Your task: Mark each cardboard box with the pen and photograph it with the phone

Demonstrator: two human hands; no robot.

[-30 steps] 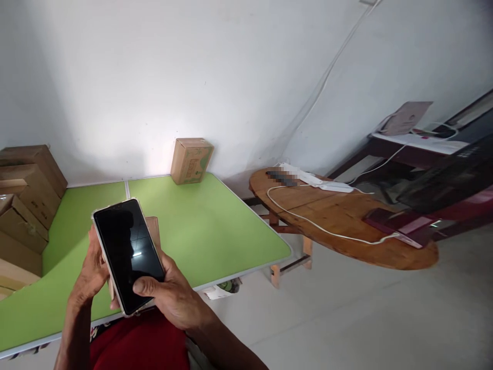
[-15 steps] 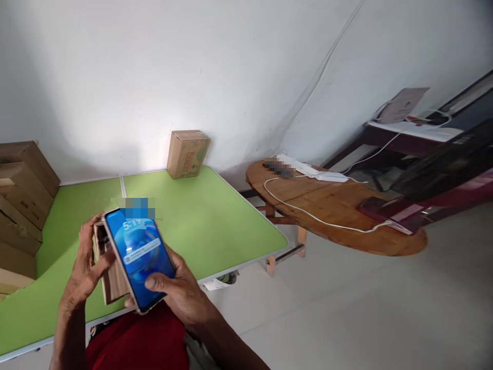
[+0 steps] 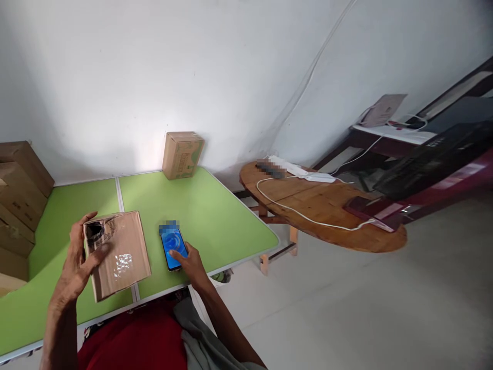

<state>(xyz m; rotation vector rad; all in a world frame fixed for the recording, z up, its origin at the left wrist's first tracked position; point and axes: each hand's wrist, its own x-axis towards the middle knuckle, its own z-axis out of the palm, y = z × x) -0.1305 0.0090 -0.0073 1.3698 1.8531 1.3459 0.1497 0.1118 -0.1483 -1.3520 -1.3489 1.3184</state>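
My left hand (image 3: 82,259) grips a flat cardboard box (image 3: 129,236) by its left side, thumb lying across the front. A dark, ragged hole shows in the box's upper left corner, and shiny clear tape lies on its lower middle. To the right, my right hand (image 3: 194,264) holds a smartphone (image 3: 173,249), its thumb on the lit blue screen. The phone is low over the green table (image 3: 223,221); whether it touches the surface I cannot tell. A gap separates phone and box.
Several cardboard boxes (image 3: 19,205) are stacked at the table's left. A small printed carton (image 3: 183,155) stands at the back against the wall. On the right, a wooden oval table (image 3: 308,203) bears a white cable (image 3: 300,211) and a white power strip (image 3: 319,177).
My right hand has moved the phone down and right, away from in front of the box. The box, partly covered before, now shows its front face. My left hand still grips it.
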